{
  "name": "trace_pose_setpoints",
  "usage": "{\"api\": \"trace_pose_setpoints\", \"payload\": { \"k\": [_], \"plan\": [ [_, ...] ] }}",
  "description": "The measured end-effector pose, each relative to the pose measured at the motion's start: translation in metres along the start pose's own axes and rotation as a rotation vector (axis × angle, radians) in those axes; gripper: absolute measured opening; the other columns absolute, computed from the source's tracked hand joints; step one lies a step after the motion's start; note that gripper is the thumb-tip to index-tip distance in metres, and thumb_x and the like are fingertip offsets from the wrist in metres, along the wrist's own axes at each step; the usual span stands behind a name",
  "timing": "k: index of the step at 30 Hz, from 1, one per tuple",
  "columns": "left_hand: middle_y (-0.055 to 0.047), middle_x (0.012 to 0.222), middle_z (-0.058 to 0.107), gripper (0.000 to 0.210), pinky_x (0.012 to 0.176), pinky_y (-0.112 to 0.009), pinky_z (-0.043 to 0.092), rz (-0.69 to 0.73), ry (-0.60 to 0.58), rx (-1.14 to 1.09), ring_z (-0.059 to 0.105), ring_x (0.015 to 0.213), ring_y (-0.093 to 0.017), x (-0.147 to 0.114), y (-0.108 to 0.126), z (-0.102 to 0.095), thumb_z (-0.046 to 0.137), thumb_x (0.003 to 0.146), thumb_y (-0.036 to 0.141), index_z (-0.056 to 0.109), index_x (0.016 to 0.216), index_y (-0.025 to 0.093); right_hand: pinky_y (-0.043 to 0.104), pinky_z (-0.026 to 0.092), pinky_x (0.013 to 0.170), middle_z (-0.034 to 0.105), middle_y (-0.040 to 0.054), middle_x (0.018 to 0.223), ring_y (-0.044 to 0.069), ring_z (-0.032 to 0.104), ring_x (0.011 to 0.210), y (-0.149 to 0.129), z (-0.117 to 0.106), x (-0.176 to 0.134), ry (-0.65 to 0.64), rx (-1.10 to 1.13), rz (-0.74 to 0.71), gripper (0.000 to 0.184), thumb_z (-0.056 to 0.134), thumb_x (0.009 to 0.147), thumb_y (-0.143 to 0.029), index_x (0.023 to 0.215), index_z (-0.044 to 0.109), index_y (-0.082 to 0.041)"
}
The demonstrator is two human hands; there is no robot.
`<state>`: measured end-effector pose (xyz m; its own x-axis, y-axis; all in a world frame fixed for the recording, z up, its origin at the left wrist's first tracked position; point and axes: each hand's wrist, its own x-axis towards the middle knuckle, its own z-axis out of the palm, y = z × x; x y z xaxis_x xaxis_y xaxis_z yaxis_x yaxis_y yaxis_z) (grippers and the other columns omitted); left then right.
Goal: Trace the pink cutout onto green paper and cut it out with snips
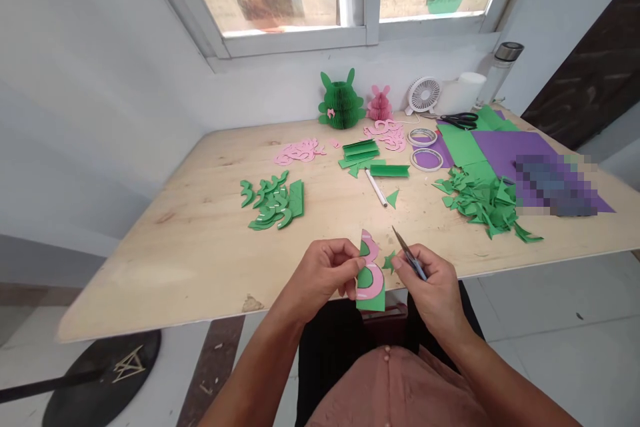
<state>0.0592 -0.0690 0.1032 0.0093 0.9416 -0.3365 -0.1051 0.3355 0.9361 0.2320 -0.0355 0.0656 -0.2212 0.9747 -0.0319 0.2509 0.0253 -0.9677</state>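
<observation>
Between the thumb and fingers of my left hand [334, 270] is a green paper piece [371, 303] with a curved pink paper shape [376, 278] lying on it. My right hand [434, 283] is closed around a pair of scissors [409, 252], their blades pointing up and left. A small green paper scrap [389, 261] sits at my right thumb and fingertip, beside the pink shape. Both hands are over the front edge of the wooden table [210, 267]. The scissor handles are partly hidden by my fingers.
Cut green curved pieces [274, 203] lie left, green scraps [483, 200] right. Behind are pink cutouts [300, 151], a white marker [376, 187], folded green strips [361, 149], tape rolls [426, 159], black-handled scissors [460, 121], a green paper figure [342, 105] and a small fan [424, 95].
</observation>
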Motion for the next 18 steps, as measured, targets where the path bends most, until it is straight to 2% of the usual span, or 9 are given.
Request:
{"api": "trace_pose_setpoints", "payload": {
  "k": [3, 7, 9, 14, 18],
  "plan": [
    [0.004, 0.043, 0.054, 0.027, 0.044, -0.019, 0.035, -0.02, -0.007, -0.033, 0.05, 0.037, -0.008, 0.0, -0.001, -0.001, 0.073, 0.067, 0.034, 0.053, 0.063, 0.016, 0.023, 0.032, 0.047, 0.047, -0.0029, 0.057, 0.012, 0.04, 0.053, 0.007, -0.005, 0.008, 0.044, 0.048, 0.029, 0.021, 0.062, 0.077, -0.037, 0.07, 0.058, -0.018],
    [0.005, 0.041, 0.053, 0.029, 0.042, -0.02, 0.035, -0.035, -0.021, -0.101, 0.049, 0.035, -0.009, 0.001, -0.008, -0.002, 0.074, 0.066, 0.036, 0.053, 0.063, 0.016, 0.024, 0.038, 0.053, 0.059, 0.0012, 0.072, 0.016, 0.051, 0.064, 0.013, -0.011, 0.014, 0.083, 0.12, 0.058, 0.028, 0.066, 0.074, -0.041, 0.088, 0.065, -0.017],
    [0.005, 0.04, 0.052, 0.03, 0.041, -0.02, 0.035, -0.046, -0.03, -0.129, 0.049, 0.034, -0.009, 0.003, -0.013, -0.001, 0.074, 0.066, 0.037, 0.052, 0.063, 0.016, 0.024, 0.038, 0.053, 0.059, 0.0009, 0.071, 0.015, 0.051, 0.065, 0.011, -0.01, 0.014, 0.041, 0.149, 0.079, 0.028, 0.065, 0.075, -0.043, 0.085, 0.066, -0.017],
    [0.005, 0.042, 0.054, 0.029, 0.04, -0.02, 0.034, -0.061, -0.039, -0.157, 0.049, 0.034, -0.009, 0.007, -0.019, 0.004, 0.075, 0.065, 0.035, 0.053, 0.064, 0.017, 0.024, 0.034, 0.053, 0.051, -0.0017, 0.063, 0.012, 0.043, 0.058, -0.004, 0.001, 0.01, -0.159, 0.253, 0.093, 0.028, 0.062, 0.08, -0.042, 0.075, 0.066, -0.015],
    [0.004, 0.041, 0.056, 0.03, 0.041, -0.02, 0.035, -0.068, -0.048, -0.141, 0.049, 0.035, -0.01, 0.007, -0.019, 0.007, 0.074, 0.066, 0.038, 0.053, 0.064, 0.016, 0.025, 0.037, 0.057, 0.052, -0.0015, 0.064, 0.012, 0.044, 0.059, -0.01, 0.009, 0.01, -0.224, 0.352, 0.118, 0.028, 0.065, 0.077, -0.042, 0.076, 0.065, -0.014]
  ]
}}
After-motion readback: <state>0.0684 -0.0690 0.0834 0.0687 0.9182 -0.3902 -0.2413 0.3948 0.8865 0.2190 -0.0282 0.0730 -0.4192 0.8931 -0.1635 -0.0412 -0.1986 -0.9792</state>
